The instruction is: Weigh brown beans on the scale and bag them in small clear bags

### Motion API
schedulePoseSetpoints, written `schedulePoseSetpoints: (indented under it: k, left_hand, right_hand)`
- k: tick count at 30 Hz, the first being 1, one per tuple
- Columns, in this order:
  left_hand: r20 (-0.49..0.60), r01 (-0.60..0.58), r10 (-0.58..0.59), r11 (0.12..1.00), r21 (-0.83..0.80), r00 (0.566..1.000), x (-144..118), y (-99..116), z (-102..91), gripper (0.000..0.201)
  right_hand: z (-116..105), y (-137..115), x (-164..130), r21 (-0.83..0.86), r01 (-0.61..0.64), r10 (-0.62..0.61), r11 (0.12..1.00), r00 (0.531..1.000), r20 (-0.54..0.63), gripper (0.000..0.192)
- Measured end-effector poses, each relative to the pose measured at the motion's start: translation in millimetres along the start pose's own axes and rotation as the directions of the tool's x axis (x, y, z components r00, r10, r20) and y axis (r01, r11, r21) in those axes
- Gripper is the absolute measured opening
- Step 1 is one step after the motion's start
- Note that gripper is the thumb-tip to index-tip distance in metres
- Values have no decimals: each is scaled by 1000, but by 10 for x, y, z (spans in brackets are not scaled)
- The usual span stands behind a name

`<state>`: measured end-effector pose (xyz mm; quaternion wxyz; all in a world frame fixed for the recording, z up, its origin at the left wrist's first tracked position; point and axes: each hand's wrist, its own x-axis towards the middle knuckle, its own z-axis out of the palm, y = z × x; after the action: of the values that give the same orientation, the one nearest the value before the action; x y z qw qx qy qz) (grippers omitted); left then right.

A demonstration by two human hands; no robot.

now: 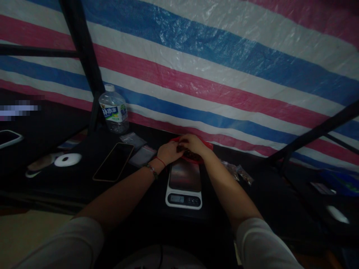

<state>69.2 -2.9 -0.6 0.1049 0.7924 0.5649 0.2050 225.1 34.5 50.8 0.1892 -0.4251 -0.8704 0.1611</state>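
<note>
A red bag or shallow dish (209,145) lies behind the scale, with small dark brown pieces (190,154) in it. Both of my hands are over it, close together. My left hand (168,152) is at its left side, fingers curled inward. My right hand (193,144) reaches in from the right with bent fingers above the brown pieces. Dim light and the hands themselves hide what the fingertips hold. Between my forearms sits a white kitchen scale (183,200) with a shiny dark plate and a lit display; its digits are too blurred to read.
Left of my hands are flat clear bags (142,156), a phone (113,162), a plastic bottle (115,112) and a white round object (67,160). Small filled packets (244,175) lie to the right. A striped plastic sheet (196,80) and dark metal bars (84,48) stand behind.
</note>
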Motion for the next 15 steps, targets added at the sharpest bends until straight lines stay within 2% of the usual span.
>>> schedulePoseSetpoints:
  k: [2, 4, 7, 10, 13, 15]
  left_hand:
    - [-4, -13, 13, 1000, -4, 1000, -12, 4, -12, 46]
    - [-17, -15, 15, 1000, -6, 1000, -33, 15, -29, 45]
    - [-79, -24, 21, 999, -35, 997, -72, 40, -59, 43]
    - [-162, -49, 38, 997, -62, 986, -96, 50, -72, 41]
    - [-111, -25, 20, 999, -48, 994, -96, 32, -65, 41]
    - [-71, -17, 14, 999, -31, 997, -94, 17, -58, 42]
  right_hand:
    - [-50, 19, -38, -16, -35, 34, 999, 999, -33, 26]
    - [-102, 42, -103, -111, -128, 126, 986, 992, -25, 32]
    - [-127, 73, -221, -300, -241, 288, 923, 950, 122, 27]
    - [-64, 102, -302, -375, -244, 351, 894, 902, 252, 22]
    - [33, 146, -325, -396, -231, 364, 889, 881, 304, 31]
    - [82, 182, -324, -392, -244, 371, 887, 883, 289, 34]
